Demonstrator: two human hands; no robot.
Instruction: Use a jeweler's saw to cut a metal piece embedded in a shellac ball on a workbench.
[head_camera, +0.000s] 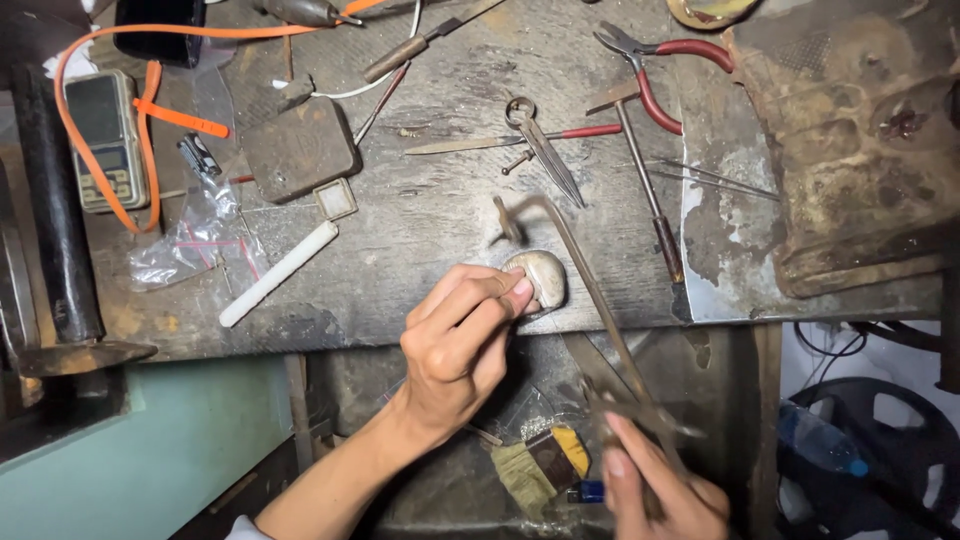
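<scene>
My left hand (458, 345) pinches a small pale rounded piece (541, 275) against the front edge of the worn workbench (430, 215), fingertips closed on it. My right hand (655, 485), at the bottom right, grips the handle of a thin metal saw frame (590, 290). The frame runs up from that hand past the pale piece, and its hooked top end sits just above the piece. The blade itself is too thin and blurred to make out.
Red-handled pliers (655, 70), a small hammer (645, 170), dividers (545, 145), a white stick (278, 273), a dark metal block (298, 148), a pocket scale (105, 140) with an orange cord and a plastic bag (195, 240) lie on the bench. A brush (535, 465) lies below.
</scene>
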